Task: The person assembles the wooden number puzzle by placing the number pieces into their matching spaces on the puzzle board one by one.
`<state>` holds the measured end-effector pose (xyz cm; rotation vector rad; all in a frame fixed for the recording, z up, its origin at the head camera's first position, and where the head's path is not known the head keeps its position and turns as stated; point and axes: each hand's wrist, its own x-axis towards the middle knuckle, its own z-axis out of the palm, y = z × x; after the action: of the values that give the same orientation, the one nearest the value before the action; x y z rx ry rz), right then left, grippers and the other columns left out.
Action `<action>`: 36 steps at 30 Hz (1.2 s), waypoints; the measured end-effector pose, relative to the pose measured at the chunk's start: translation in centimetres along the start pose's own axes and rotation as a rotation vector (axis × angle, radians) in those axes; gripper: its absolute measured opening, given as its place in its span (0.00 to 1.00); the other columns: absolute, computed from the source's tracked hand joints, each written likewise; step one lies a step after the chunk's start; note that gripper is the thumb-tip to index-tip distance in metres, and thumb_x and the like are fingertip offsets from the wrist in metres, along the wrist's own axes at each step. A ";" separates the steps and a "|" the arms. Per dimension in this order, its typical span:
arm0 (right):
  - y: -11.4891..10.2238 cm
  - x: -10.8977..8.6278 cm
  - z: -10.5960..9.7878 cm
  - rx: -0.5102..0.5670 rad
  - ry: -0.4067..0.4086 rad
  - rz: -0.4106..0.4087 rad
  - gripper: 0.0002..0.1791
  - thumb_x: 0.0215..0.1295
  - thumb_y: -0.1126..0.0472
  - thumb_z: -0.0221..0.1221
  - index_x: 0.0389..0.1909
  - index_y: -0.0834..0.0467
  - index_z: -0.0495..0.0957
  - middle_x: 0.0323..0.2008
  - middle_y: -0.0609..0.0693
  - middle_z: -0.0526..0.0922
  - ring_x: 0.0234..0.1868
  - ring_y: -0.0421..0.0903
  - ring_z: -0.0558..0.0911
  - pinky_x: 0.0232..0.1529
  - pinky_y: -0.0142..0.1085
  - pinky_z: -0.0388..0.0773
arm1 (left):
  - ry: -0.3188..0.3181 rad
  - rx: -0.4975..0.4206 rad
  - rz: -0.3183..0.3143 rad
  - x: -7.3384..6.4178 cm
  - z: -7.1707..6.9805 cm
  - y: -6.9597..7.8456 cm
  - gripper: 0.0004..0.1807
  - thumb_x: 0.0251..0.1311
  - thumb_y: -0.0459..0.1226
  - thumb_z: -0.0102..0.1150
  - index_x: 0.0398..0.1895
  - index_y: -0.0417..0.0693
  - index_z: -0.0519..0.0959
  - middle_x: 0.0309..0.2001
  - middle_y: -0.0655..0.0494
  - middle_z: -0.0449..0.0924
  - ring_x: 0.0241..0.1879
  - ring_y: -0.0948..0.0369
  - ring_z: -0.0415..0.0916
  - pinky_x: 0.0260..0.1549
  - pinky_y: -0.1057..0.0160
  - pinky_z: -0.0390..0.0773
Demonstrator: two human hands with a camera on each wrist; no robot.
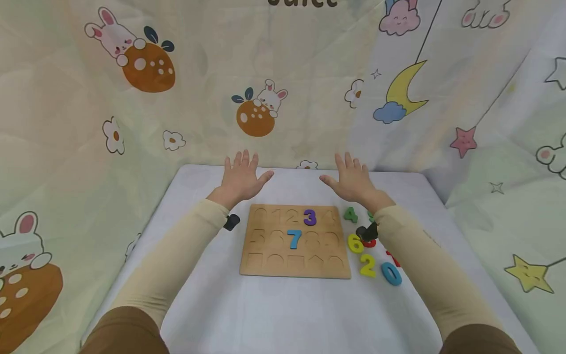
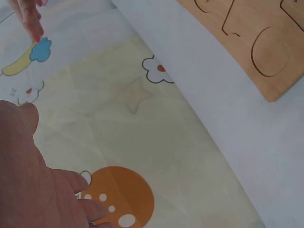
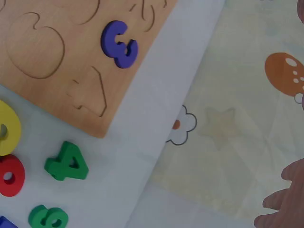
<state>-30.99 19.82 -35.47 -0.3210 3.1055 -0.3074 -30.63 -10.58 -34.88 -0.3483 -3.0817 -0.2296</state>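
Note:
Both hands are raised over the far edge of the table, fingers spread and holding nothing. My left hand (image 1: 242, 181) is beyond the top left of a wooden number board (image 1: 261, 250); its palm and fingers show at the left wrist view's lower left. Past the board's top right is my right hand (image 1: 353, 182), with only some fingers (image 3: 285, 202) in the right wrist view. In the board lie a purple 3 (image 3: 109, 42) and a light blue 7 (image 1: 295, 239). A green 4 (image 3: 61, 166) lies right of the board, nearest the right hand.
Loose numbers lie right of the board: a yellow 6 (image 1: 351, 242), a yellow 2 (image 1: 368, 265), a blue 0 (image 1: 385, 270) and several others, some partly hidden by the right arm. A white cloth covers the table (image 1: 283, 314). A printed curtain (image 1: 309, 113) hangs behind it.

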 end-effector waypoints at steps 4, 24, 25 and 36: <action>-0.2 0.1 0.6 -0.001 -0.080 0.002 0.52 0.68 0.29 0.40 0.77 0.62 0.38 0.75 0.70 0.39 0.74 0.72 0.42 0.70 0.67 0.39 | -0.028 0.004 0.004 0.2 1.3 -0.2 0.48 0.67 0.68 0.27 0.78 0.44 0.43 0.78 0.39 0.36 0.76 0.43 0.33 0.72 0.37 0.31; 1.4 -1.2 3.7 -0.019 -0.012 0.056 0.55 0.63 0.27 0.45 0.78 0.60 0.40 0.76 0.68 0.37 0.73 0.72 0.43 0.70 0.68 0.39 | 0.026 0.038 0.022 0.0 4.5 -1.1 0.49 0.65 0.69 0.30 0.78 0.44 0.48 0.77 0.39 0.39 0.76 0.42 0.36 0.71 0.36 0.35; 1.7 -1.4 3.9 -0.014 -0.014 0.061 0.56 0.63 0.26 0.45 0.78 0.60 0.40 0.76 0.68 0.37 0.73 0.73 0.42 0.70 0.68 0.38 | 0.024 0.043 0.017 0.0 4.6 -1.3 0.49 0.65 0.69 0.30 0.78 0.44 0.48 0.77 0.38 0.39 0.76 0.42 0.36 0.71 0.36 0.34; 4.4 -3.2 5.3 -0.016 -0.035 0.113 0.58 0.62 0.24 0.42 0.77 0.63 0.41 0.75 0.71 0.37 0.72 0.75 0.41 0.69 0.70 0.37 | 0.037 0.033 -0.011 -0.7 5.8 -2.7 0.51 0.64 0.70 0.30 0.78 0.42 0.48 0.77 0.36 0.39 0.76 0.40 0.35 0.71 0.34 0.32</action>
<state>-28.64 23.65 -41.53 -0.1478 3.0772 -0.2728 -30.61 -12.53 -41.04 -0.3227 -3.0479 -0.1835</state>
